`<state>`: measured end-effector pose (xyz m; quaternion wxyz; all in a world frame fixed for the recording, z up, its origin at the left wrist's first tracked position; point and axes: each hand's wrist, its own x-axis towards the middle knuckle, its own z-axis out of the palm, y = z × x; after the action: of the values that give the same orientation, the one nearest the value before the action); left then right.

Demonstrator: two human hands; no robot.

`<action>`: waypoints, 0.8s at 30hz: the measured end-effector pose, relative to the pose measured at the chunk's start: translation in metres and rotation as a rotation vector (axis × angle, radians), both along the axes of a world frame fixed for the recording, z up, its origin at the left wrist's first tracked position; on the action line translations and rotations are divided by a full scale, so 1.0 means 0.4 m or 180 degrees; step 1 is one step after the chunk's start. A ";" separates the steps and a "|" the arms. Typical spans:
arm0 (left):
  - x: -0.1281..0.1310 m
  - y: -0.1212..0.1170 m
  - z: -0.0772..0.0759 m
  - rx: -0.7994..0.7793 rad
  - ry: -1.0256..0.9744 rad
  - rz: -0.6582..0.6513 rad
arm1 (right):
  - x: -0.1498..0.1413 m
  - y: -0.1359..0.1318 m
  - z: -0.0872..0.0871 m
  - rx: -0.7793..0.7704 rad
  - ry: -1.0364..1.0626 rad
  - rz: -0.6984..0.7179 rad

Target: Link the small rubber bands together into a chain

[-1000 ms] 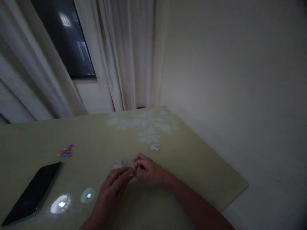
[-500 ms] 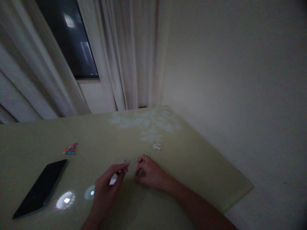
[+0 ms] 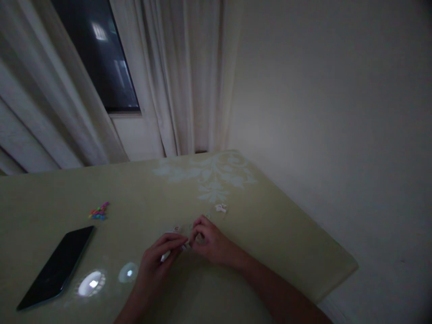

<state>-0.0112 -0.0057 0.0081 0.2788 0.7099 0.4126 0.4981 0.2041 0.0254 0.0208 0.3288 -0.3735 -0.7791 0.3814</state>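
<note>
My left hand [image 3: 161, 253] pinches a small white piece [image 3: 185, 246] between thumb and fingertips, just above the table. Its exact kind is too small to tell. Against the other side of that piece, my right hand [image 3: 212, 242] has thumb and forefinger closed together. Whatever lies between the right fingertips is hidden. A small pale ring-shaped piece [image 3: 176, 229] rests just beyond the left fingers. Another faint ring [image 3: 208, 217] shows past the right knuckles. Farther back lies a little cluster of white pieces [image 3: 221, 208].
A black tablet or large phone [image 3: 57, 267] lies at the left of the pale table [image 3: 280, 252]. Behind it sits a pile of small colourful pieces [image 3: 98, 211]. Curtains [image 3: 189, 90] hang beyond the far edge, and a wall [image 3: 320, 112] runs along the right.
My left hand has moved right with the white piece, and its fingers now meet my right hand's. The right thumb and forefinger have closed from a wider gap.
</note>
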 end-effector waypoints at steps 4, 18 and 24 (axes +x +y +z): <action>0.005 0.003 -0.001 0.0065 -0.0090 -0.0201 | -0.005 0.011 -0.003 -0.0604 0.0549 0.0170; 0.002 -0.012 0.009 -0.0170 -0.0127 0.0476 | -0.011 0.062 -0.041 0.0544 -0.0494 -0.0755; -0.003 -0.014 0.008 -0.0157 -0.0051 0.0503 | -0.027 0.075 -0.064 0.0840 -0.1271 -0.0565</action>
<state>-0.0124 -0.0111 0.0112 0.2593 0.6640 0.4772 0.5139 0.1933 0.0553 -0.0049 0.2465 -0.4622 -0.8358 0.1647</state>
